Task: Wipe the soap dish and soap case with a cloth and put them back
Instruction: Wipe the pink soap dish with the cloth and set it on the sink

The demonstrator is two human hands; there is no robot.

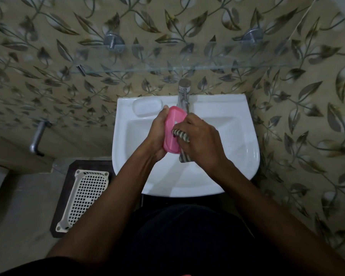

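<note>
Left grip: my left grip (157,134) is curled round the pink case (174,126). It holds the case up on its edge over the sink (247,136).
Right grip: my right grip (203,140) is closed round the striped cloth (180,134). It pushes the cloth on the side of the case that faces me.
Case: it is between my two grips and tilted. Its top end is near the tap (184,94).
Cloth: most of it is hidden inside my right grip. A bit shows by the case and a bit hangs out below.
Dish: the white dish (147,107) sits on the back ledge of the sink. It is just past my left grip, a little to the left, and I do not touch it.
Tap: just behind both grips, in the middle.
Shelf: a glass shelf (167,62) is on the wall, well past my grips.
Basket: a white basket (84,196) lies on a dark mat on the floor, far to the left of my left arm.
</note>
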